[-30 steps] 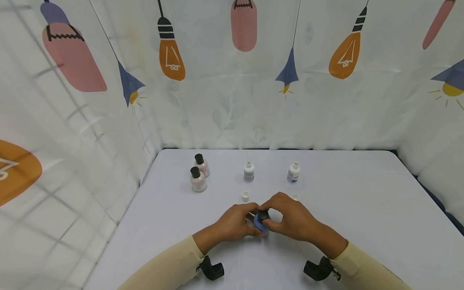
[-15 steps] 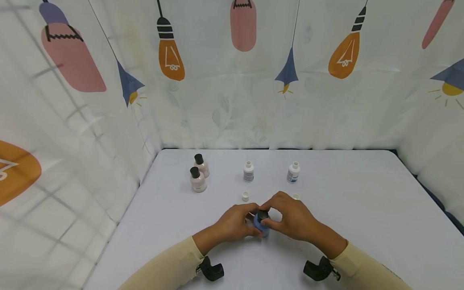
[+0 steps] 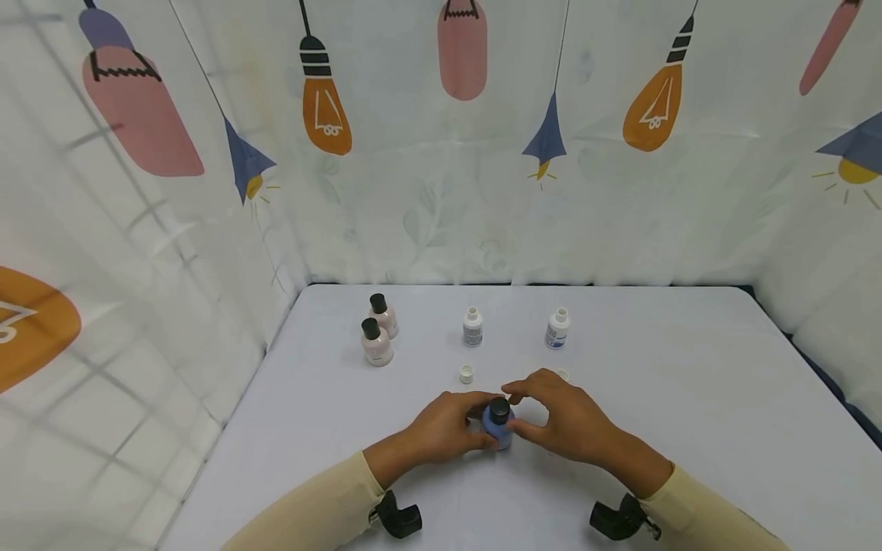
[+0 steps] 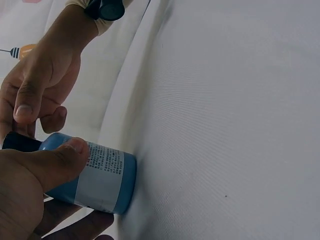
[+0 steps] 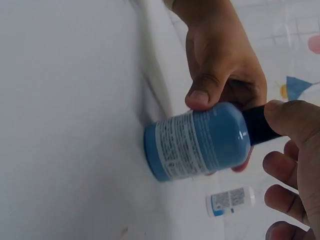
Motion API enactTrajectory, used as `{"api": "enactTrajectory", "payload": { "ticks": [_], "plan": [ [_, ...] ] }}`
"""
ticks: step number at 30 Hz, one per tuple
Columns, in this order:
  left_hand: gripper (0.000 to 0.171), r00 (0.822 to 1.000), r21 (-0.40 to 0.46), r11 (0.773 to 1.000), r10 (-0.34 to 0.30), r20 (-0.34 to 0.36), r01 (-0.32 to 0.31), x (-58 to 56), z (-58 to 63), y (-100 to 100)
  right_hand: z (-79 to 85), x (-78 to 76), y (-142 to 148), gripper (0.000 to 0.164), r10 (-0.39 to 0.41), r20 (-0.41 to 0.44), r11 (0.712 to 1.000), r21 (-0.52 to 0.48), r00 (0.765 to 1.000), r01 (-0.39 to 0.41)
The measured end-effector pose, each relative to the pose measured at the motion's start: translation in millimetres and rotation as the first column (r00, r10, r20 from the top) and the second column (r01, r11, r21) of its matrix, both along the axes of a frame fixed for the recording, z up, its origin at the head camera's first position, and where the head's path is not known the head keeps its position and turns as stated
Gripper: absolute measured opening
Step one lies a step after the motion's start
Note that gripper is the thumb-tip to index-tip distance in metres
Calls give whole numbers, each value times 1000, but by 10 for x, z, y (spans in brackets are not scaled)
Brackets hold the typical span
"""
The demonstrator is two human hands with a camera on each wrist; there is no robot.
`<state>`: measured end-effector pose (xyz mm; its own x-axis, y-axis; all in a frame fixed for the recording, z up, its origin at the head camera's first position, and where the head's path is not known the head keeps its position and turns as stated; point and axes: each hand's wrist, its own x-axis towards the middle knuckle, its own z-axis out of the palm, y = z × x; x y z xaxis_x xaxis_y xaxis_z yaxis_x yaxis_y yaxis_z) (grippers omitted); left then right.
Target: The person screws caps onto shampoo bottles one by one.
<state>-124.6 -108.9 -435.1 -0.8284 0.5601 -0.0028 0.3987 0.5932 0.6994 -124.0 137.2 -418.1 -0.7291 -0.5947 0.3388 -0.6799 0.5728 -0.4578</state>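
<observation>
A blue bottle (image 3: 498, 436) with a black cap (image 3: 499, 409) stands upright on the white table, in front of the person. The left hand (image 3: 444, 425) grips its body from the side; in the left wrist view the thumb (image 4: 70, 152) lies across the bottle's label. At the cap, the right hand (image 3: 568, 417) has its fingers spread and loosened. Its thumb (image 5: 285, 117) touches the black cap in the right wrist view, while the other fingers stand off from it. The cap sits on the bottle's neck.
Two uncapped white bottles (image 3: 472, 330) (image 3: 556, 333) stand farther back. Nearer lie a small white cap (image 3: 466, 374) and another white cap (image 3: 563, 376), partly behind the right hand. Two pale pink bottles (image 3: 377, 350) (image 3: 389, 321) with black caps stand at the back left.
The right hand's fingers have spread from the black cap, and the hand has shifted slightly right and toward the person. The left hand still holds the blue bottle in place.
</observation>
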Motion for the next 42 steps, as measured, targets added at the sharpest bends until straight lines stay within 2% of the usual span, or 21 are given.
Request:
{"api": "enactTrajectory", "payload": {
  "ticks": [4,10,15,23,33,42],
  "plan": [
    [59,1000,20,1000,-11,20,11,-13,-3,-18,-15,14,81,45,-43,9,999,24,999,43],
    [59,999,44,999,7,46,-9,-30,21,-82,-24,39,173,40,-92,37,995,54,995,89],
    [60,996,59,997,39,74,-43,-37,80,-161,4,56,221,38,-94,36,994,60,995,92],
    [61,996,60,996,69,48,-72,-59,149,-311,-32,48,253,38,-114,33,991,69,993,112],
    [65,993,78,991,108,50,-111,-63,201,-460,-43,57,268,35,-114,56,991,71,992,110],
    [64,988,75,986,148,50,-151,-77,244,-605,-48,40,262,34,-108,39,993,59,993,106]
  ]
}}
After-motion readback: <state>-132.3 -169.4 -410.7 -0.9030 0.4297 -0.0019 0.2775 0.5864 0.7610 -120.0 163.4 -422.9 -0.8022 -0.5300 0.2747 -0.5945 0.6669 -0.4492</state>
